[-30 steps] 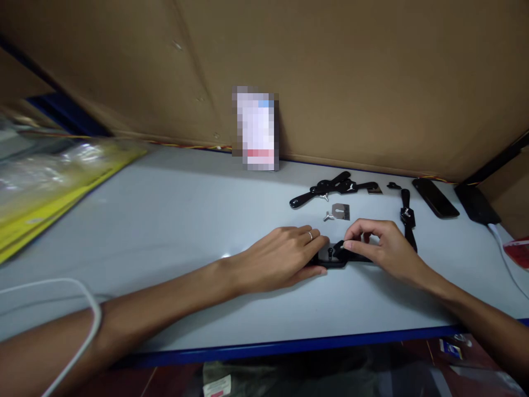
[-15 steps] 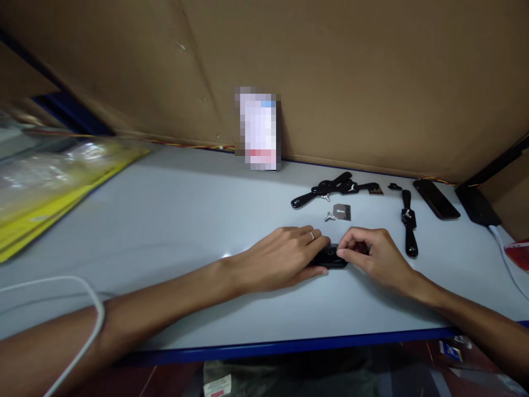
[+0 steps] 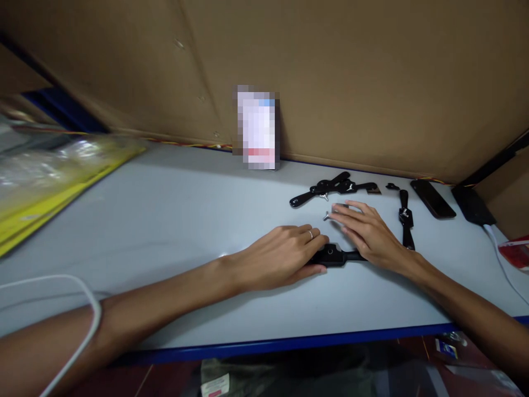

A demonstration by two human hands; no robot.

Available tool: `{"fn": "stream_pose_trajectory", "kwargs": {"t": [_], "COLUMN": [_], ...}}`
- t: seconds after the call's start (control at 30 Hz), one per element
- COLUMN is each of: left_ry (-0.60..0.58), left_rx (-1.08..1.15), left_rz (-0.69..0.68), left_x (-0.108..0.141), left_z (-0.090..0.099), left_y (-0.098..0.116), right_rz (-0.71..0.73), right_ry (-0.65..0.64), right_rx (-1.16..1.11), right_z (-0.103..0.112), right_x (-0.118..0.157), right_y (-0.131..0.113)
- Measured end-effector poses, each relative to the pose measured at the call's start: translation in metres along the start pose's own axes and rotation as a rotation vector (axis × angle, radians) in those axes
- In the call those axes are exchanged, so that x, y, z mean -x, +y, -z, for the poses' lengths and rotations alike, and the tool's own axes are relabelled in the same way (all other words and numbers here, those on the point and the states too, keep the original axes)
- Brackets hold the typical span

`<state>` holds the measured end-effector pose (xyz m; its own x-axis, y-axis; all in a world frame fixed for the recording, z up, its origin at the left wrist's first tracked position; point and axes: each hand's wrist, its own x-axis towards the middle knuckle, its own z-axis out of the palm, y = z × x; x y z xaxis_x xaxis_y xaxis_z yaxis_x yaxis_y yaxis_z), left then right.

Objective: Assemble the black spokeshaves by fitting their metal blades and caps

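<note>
the left hand [image 3: 293,256] is clamped on one end of a black tool [image 3: 331,256] lying on the pale table [image 3: 198,204], kinda sideways, with its other handle running under the right hand [image 3: 366,231]. that right hand isn't gripping anything as far as i can see, fingers loosely spread over a metal blade [image 3: 342,206] that's mostly hidden. its fingertips are right at a little silver screw [image 3: 326,215], can't tell if they touch. hands are apart but near each other. farther back there's a pile of black tools [image 3: 330,188], and a phone [image 3: 433,199] off to the right.
</note>
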<state>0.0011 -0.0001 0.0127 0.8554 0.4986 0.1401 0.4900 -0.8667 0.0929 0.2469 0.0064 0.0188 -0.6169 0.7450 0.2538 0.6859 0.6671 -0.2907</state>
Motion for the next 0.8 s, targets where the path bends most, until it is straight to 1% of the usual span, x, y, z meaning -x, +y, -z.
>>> {"fn": "stream_pose_trajectory", "kwargs": {"t": [0.1, 0.2, 0.33, 0.47, 0.53, 0.57, 0.7, 0.8], "left_ry": [0.000, -0.021, -0.035, -0.028, -0.017, -0.009, 0.012, 0.002], "left_rx": [0.002, 0.011, 0.015, 0.013, 0.006, 0.000, -0.020, -0.014], "left_rz": [-0.002, 0.010, 0.019, 0.013, 0.007, 0.004, -0.010, -0.004], "left_x": [0.000, -0.001, -0.002, -0.002, -0.001, -0.001, 0.000, -0.001], "left_z": [0.000, 0.001, 0.003, 0.003, 0.002, 0.001, 0.000, 0.001], "left_y": [0.000, 0.001, 0.002, 0.002, 0.001, 0.001, 0.000, 0.001], "right_rz": [0.025, 0.062, 0.120, 0.027, 0.032, 0.051, 0.102, 0.146], "right_ry": [-0.095, -0.128, -0.052, 0.063, 0.079, 0.060, -0.089, -0.113], "right_rx": [0.013, 0.031, 0.073, 0.073, 0.027, 0.007, -0.007, 0.020], "right_z": [0.000, 0.002, 0.007, 0.012, 0.011, 0.010, 0.005, 0.006], "right_x": [-0.002, -0.003, 0.000, 0.002, 0.000, -0.001, -0.004, -0.004], "right_y": [0.003, 0.004, 0.001, -0.003, -0.004, -0.004, -0.006, -0.006]}}
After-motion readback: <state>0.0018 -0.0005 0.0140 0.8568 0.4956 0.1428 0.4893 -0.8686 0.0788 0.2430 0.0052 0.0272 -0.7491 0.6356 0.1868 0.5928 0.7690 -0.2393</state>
